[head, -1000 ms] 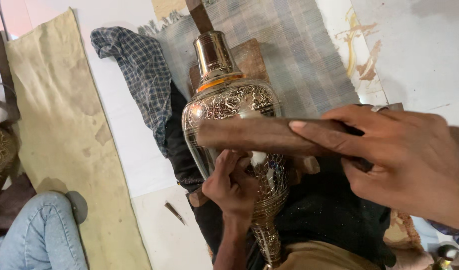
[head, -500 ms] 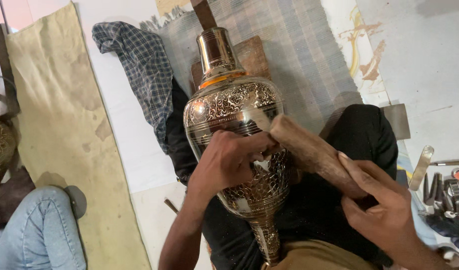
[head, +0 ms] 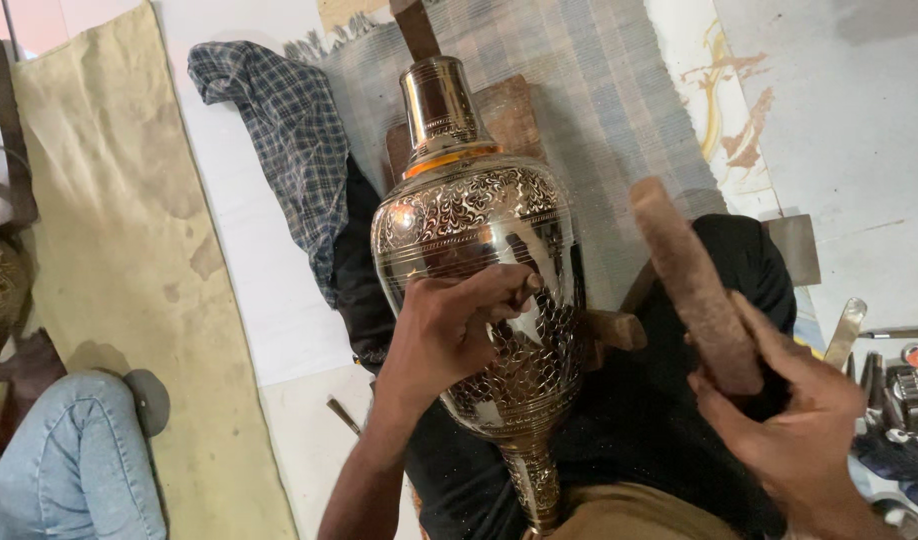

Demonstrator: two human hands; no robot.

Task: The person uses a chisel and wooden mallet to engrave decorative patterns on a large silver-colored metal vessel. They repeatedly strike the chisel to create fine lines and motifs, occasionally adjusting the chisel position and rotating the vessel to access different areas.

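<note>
The right hand (head: 799, 420) had swung the wooden mallet (head: 694, 285) up, away from the engraved brass vase (head: 479, 280), fingers wrapped tight around it. The left hand (head: 454, 335) stayed against the vase, pinching a small tool, so a blow seemed just finished.

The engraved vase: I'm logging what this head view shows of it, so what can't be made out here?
- Engraved brass vase: its foot is cut off by the bottom edge.
- Left hand: it covers part of the engraving; whatever the fingertips pinch is too small to identify.
- Wooden mallet: its lower end is hidden in the right hand.
- Metal tools: cropped by the right edge, too small to name.
</note>
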